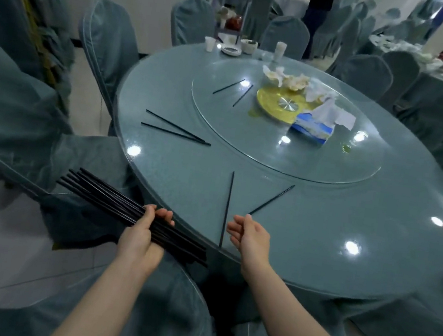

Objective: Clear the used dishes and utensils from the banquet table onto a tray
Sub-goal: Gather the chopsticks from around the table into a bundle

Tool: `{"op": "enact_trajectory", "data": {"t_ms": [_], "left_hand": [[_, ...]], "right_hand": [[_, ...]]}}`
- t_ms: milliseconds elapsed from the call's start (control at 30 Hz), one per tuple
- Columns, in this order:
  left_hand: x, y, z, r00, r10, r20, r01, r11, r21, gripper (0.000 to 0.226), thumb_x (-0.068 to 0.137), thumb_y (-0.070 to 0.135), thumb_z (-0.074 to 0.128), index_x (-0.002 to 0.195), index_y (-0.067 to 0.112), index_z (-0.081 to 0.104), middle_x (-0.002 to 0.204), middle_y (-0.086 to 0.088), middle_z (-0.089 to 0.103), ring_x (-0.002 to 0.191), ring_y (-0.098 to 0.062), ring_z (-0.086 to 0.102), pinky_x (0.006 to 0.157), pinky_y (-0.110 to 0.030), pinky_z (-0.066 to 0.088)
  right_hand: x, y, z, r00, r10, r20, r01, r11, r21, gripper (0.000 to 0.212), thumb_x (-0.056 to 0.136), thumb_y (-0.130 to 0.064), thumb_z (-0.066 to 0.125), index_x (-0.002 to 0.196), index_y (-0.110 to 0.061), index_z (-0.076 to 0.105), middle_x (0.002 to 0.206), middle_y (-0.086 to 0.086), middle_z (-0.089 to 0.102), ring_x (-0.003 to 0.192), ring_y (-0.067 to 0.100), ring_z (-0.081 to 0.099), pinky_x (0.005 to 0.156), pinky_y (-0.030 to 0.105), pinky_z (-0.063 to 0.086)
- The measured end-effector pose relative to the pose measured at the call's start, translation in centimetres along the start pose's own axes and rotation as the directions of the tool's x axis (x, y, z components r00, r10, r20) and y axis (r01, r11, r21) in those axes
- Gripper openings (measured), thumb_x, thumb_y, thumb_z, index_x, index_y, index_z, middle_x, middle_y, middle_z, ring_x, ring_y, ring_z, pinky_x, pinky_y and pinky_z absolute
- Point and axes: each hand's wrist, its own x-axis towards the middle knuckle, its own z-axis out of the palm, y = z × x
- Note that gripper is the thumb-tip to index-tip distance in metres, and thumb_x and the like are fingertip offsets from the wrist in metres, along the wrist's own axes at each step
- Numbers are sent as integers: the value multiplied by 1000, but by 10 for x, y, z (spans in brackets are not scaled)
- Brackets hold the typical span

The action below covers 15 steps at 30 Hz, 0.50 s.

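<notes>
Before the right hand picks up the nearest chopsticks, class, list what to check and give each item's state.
1. Left hand grips the bundle firmly: ok.
2. Right hand free: ok, it holds nothing.
3. Nearest pair within reach: ok, right beside the fingers.
4. Path to the pair unobstructed: ok.
5. Tray in view: not ok, none seen.
6. Other pairs left on table: ok, two more pairs visible.

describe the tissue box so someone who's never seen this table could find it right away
Start at the round glass turntable in the middle of the banquet table. On its right half, beside the yellow plate, sits the tissue box. It is the only blue and white box there, with white tissue sticking out of its top.
</notes>
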Motion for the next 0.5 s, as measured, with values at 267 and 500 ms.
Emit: {"op": "enact_trajectory", "data": {"t_ms": [267,500], "left_hand": [[66,-9,23,994,-14,-112,16,1000,17,21,99,18,46,81,14,56,56,2,65,75,-15,60,78,-31,49],[88,-10,24,984,5,-180,4,999,49,22,99,17,45,80,14,55,55,2,65,76,-16,59,80,-31,48]], "right_hand": [[141,-6,-32,988,-57,-141,-52,748,-662,30,91,-34,59,89,-5,67,93,15,69,98,33,64,77,32,45],[202,-10,-39,983,-12,-186,-153,518,-842,43,89,-35,55,111,2,58,118,23,62,109,38,59,83,37,47]]}}
